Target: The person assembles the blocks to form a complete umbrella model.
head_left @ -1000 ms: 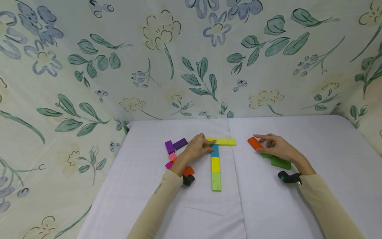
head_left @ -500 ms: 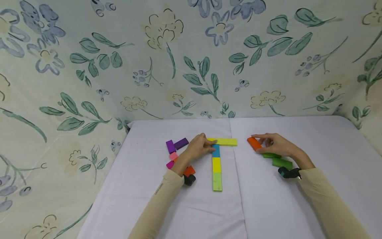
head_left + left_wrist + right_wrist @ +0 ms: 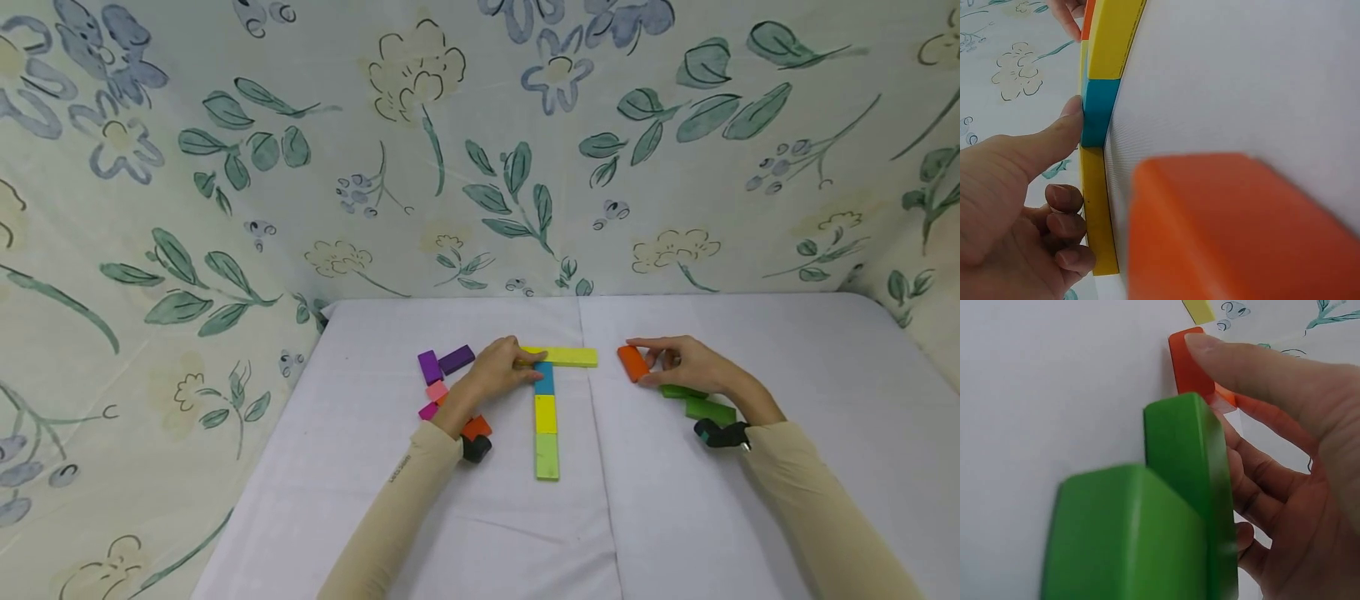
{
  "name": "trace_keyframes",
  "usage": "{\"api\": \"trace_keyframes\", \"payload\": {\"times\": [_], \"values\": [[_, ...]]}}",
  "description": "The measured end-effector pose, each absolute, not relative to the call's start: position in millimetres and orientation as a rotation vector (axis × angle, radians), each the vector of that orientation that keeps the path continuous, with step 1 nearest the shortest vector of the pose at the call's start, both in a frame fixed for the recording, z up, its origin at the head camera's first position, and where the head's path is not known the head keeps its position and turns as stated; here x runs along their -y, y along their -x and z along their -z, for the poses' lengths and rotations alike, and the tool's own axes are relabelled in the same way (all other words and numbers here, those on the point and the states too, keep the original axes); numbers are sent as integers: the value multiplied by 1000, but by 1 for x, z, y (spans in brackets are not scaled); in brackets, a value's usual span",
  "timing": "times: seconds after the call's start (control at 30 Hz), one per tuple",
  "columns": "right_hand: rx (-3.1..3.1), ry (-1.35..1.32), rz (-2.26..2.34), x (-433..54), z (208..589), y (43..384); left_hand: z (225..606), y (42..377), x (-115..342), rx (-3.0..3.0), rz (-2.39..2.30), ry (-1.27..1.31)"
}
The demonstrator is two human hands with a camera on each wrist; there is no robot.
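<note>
In the head view, my right hand (image 3: 686,362) pinches an orange block (image 3: 633,364) between thumb and fingers. The right wrist view shows the thumb on that orange block (image 3: 1191,362). My left hand (image 3: 495,371) rests at the corner of a row of flat blocks, its thumb touching a blue block (image 3: 544,379) and its index finger reaching over a yellow block (image 3: 570,357) laid crosswise. Below the blue one lie another yellow block (image 3: 546,414) and a light green block (image 3: 547,457), end to end. The left wrist view shows the thumb on the blue block (image 3: 1100,112).
Two green blocks (image 3: 708,410) lie under and beside my right hand. At the left are purple blocks (image 3: 456,359), a pink block (image 3: 437,392), a magenta block (image 3: 428,412) and an orange block (image 3: 477,428), some partly behind my left wrist. A white cloth (image 3: 360,517) covers the table.
My right hand has moved slightly left, and the orange block has gone with it, turning a little more upright. The left hand keeps its place at the blue and yellow blocks.
</note>
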State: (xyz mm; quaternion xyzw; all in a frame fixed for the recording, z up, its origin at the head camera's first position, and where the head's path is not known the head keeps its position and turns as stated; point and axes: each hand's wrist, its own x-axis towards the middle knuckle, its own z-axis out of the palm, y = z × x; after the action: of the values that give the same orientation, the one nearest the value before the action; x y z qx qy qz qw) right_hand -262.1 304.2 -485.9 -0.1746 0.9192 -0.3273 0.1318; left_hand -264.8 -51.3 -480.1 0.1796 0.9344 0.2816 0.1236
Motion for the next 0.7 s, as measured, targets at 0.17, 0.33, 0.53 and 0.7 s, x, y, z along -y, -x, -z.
{"api": "trace_keyframes", "payload": {"times": [0.17, 0.33, 0.53, 0.7], "values": [[-2663, 516, 962, -304, 485, 262, 478, 266, 50, -2703, -806, -531], [-2672, 527, 953, -303, 485, 261, 477, 268, 50, -2679, -792, -535], [-2677, 508, 960, -299, 485, 260, 473, 274, 53, -2652, -752, -607], [-2711, 474, 970, -293, 484, 258, 472, 281, 56, -2640, -724, -671]]}}
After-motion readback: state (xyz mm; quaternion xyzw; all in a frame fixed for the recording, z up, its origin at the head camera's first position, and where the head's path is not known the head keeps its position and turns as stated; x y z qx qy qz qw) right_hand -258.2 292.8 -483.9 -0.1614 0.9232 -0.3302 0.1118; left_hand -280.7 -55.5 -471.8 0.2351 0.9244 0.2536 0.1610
